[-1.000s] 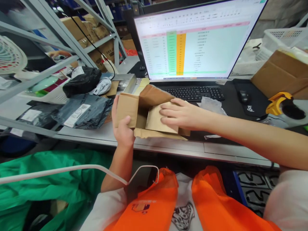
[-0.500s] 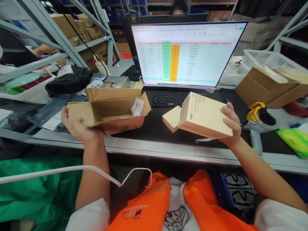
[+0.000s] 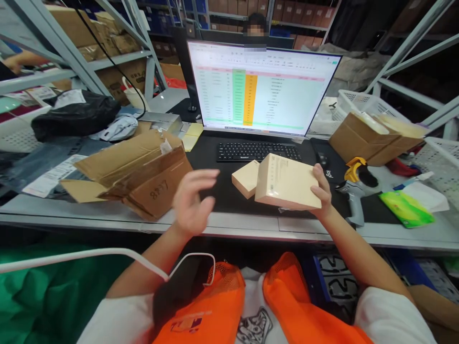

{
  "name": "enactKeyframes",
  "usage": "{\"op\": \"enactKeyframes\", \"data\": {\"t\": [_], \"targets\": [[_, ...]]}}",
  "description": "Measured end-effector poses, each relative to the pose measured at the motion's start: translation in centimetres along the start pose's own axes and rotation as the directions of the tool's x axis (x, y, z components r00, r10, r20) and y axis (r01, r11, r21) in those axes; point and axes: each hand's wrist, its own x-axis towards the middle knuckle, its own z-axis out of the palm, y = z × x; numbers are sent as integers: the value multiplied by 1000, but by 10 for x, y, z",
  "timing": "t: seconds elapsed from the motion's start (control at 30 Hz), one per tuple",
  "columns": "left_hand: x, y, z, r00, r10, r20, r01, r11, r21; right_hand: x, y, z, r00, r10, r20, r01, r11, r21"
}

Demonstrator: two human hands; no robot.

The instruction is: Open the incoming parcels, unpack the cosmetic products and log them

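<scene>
My right hand [image 3: 322, 190] grips a flat cream box [image 3: 287, 184] by its right edge, holding it just above the black desk mat [image 3: 215, 157]. A smaller cream box [image 3: 246, 178] lies on the mat against its left side. My left hand [image 3: 191, 203] hovers empty over the desk's front edge, fingers spread, slightly blurred. An open brown cardboard carton [image 3: 138, 172] lies tipped on its side on the desk, to the left of that hand.
A monitor [image 3: 258, 88] showing a spreadsheet stands behind a black keyboard [image 3: 258, 151]. A yellow-and-grey scanner [image 3: 355, 184], a green packet [image 3: 407, 209], a brown box [image 3: 373, 136] and white baskets [image 3: 366, 102] fill the right. Black and grey mailer bags [image 3: 77, 114] lie left under metal shelving. A person sits behind the monitor.
My left hand has let go of the brown carton, which now lies on the desk, and has moved right. The right hand still holds the cream box, now lower and nearer the mat.
</scene>
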Motion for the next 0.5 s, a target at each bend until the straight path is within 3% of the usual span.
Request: {"op": "enactKeyframes", "data": {"t": [0.03, 0.07, 0.1, 0.17, 0.2, 0.23, 0.27, 0.3, 0.37, 0.43, 0.5], "targets": [[10, 3, 17, 990, -74, 124, 87, 991, -102, 9, -2, -3, 994, -105, 7, 104, 994, 9], [20, 5, 33, 943, -168, 289, 227, 956, -188, 19, -5, -6, 981, -193, 27, 192, 981, 12], [32, 5, 49, 847, -257, 465, 393, 892, -222, 29, -8, -8, 967, -247, 60, 247, 969, 9], [50, 0, 75, 564, -339, 753, 647, 748, -147, 46, -13, -13, 958, -248, 141, 254, 967, -23], [56, -6, 86, 440, -347, 828, 719, 689, -93, 51, -15, -17, 962, -205, 182, 219, 974, -58], [60, -13, 96, 362, -355, 862, 768, 638, -60, 54, -15, -24, 965, -124, 231, 154, 981, -114], [62, -20, 104, 339, -376, 862, 807, 588, -61, 54, -14, -34, 960, -6, 280, 62, 979, -192], [62, -28, 110, 363, -414, 835, 839, 535, -99, 49, -10, -47, 940, 141, 311, -48, 956, -288], [61, -44, 116, 469, -513, 719, 862, 443, -246, 27, 3, -81, 845, 472, 249, -305, 811, -500], [61, -58, 116, 570, -565, 597, 821, 417, -391, -6, 20, -117, 666, 746, 6, -578, 521, -628], [63, -69, 111, 656, -549, 518, 754, 442, -486, -41, 38, -143, 382, 920, -89, -731, 242, -638]]}}
